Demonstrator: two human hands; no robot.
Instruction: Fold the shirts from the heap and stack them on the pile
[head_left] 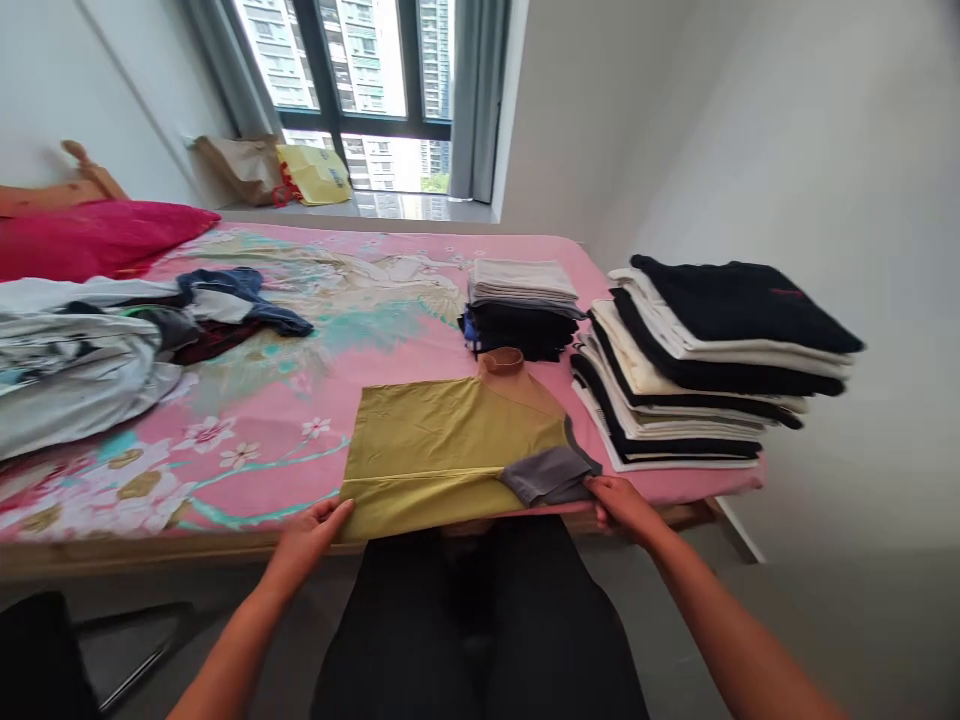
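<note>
Short-sleeved shirt of mustard-yellow, tan and grey cloth [427,430] lies spread before you, along the near edge of the pink floral bed sheet [270,480]. It should handle as light, soft and limp, with nothing fragile about it; the thin cloth will probably crease or slip rather than resist. At its left end, your left hand [313,528] pinches the hem's near corner between thumb and fingers, a sound place to draw it taut. At its right end, your right hand [616,500] pinches the edge beside the grey sleeve [544,475], so you grip both ends of the near side. Its looks, left to right: a straight hem, a plain yellow body with a lengthwise crease near you, a tan collar [501,362] and shoulder, then that dark sleeve laid inward over the body.
</note>
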